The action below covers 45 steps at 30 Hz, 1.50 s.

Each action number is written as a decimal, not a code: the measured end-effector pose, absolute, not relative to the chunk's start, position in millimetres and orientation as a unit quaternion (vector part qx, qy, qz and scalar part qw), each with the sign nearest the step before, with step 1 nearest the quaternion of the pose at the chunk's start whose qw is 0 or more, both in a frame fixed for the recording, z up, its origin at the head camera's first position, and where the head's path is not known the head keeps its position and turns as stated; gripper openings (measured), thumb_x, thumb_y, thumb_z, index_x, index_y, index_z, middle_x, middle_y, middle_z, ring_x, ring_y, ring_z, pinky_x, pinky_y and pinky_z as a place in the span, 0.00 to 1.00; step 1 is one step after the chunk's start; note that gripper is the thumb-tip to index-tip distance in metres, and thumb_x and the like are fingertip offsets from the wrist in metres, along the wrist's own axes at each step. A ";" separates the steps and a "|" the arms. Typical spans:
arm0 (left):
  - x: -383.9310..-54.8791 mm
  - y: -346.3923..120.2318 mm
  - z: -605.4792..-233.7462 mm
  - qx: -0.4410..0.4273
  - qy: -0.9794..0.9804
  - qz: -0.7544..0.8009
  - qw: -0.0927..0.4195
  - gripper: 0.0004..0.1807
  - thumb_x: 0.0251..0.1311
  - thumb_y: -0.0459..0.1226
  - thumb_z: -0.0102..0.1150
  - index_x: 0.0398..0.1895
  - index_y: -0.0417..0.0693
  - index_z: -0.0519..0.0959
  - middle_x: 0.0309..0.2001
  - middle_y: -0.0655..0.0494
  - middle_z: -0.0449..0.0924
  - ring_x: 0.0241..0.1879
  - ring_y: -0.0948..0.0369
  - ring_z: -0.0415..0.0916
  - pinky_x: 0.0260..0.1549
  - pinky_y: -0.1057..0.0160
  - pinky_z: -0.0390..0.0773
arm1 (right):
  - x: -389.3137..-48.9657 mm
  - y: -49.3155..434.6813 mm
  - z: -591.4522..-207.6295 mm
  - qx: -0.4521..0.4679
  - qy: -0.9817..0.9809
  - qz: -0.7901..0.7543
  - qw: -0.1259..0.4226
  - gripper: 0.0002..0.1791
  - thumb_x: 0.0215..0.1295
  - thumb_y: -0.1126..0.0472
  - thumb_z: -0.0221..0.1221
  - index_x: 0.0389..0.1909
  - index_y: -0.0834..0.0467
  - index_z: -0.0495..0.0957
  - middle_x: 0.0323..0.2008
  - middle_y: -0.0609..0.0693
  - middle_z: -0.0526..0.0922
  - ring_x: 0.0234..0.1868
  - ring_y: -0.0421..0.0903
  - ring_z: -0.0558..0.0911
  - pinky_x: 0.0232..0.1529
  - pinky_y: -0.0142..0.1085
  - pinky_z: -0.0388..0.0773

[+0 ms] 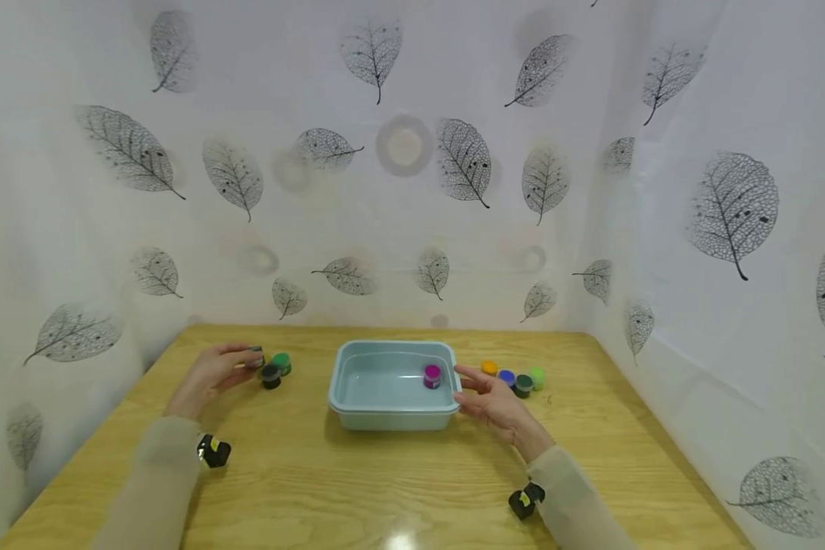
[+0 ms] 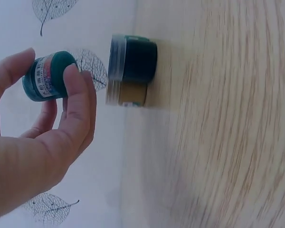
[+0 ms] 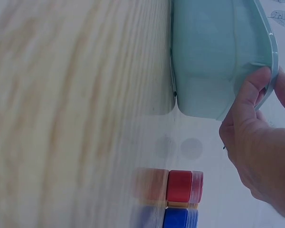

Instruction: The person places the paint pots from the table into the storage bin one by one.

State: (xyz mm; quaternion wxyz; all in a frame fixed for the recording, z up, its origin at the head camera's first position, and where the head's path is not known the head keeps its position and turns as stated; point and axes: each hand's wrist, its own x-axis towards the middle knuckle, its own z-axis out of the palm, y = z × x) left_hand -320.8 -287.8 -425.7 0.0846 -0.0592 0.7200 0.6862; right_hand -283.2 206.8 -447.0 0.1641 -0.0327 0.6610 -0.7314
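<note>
On the wood-grain table [image 1: 371, 489], a pale blue tub [image 1: 397, 421] is standing. Your right hand [image 1: 493, 402] is pinching its rim; your left hand [image 1: 215, 374] is gripping 1 labelled green jar [image 2: 46, 78] above the table's left side. Inside the tub, 1 magenta jar [image 1: 431, 377] is sitting.

White leaf-printed curtains [image 1: 399, 221] hang behind and beside a yellowish wood-grained table [image 1: 316, 489].

I'm looking into a curtained-off booth: pale leaf-print sheeting [image 1: 385, 218] hangs round 3 sides of a wood-grain table [image 1: 302, 481]. I can't tell whether a home or lab holds it.
</note>
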 end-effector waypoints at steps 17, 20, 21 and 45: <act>-318.9 -236.9 -428.8 -0.055 0.681 0.730 0.009 0.27 0.63 0.36 0.64 0.62 0.35 0.68 0.34 0.65 0.83 0.35 0.66 0.83 0.39 0.65 0.85 | -285.4 207.4 -448.9 -0.032 0.655 -0.737 0.162 0.36 0.65 0.68 0.62 0.73 0.59 0.61 0.68 0.70 0.61 0.61 0.58 0.75 0.52 0.37 0.83; -320.1 -229.5 -431.8 -0.062 0.696 0.715 -0.013 0.28 0.63 0.39 0.65 0.62 0.37 0.69 0.39 0.64 0.81 0.36 0.68 0.82 0.41 0.64 0.85 | -285.3 207.9 -449.0 -0.029 0.655 -0.738 0.163 0.36 0.65 0.69 0.61 0.73 0.59 0.60 0.68 0.69 0.61 0.61 0.58 0.75 0.53 0.37 0.83; -320.5 -226.4 -432.4 -0.067 0.705 0.706 -0.022 0.29 0.62 0.40 0.65 0.63 0.37 0.69 0.42 0.62 0.79 0.35 0.69 0.81 0.42 0.64 0.85 | -285.5 208.2 -449.1 -0.030 0.654 -0.738 0.163 0.36 0.65 0.69 0.61 0.73 0.59 0.60 0.69 0.69 0.61 0.62 0.59 0.74 0.53 0.37 0.83; -322.8 -155.2 -429.3 -0.027 0.786 0.607 -0.116 0.28 0.57 0.54 0.67 0.52 0.45 0.78 0.45 0.50 0.81 0.42 0.57 0.78 0.36 0.60 0.83 | -286.3 207.5 -446.8 -0.024 0.664 -0.729 0.163 0.36 0.64 0.68 0.62 0.73 0.58 0.62 0.69 0.68 0.63 0.57 0.54 0.79 0.49 0.33 0.84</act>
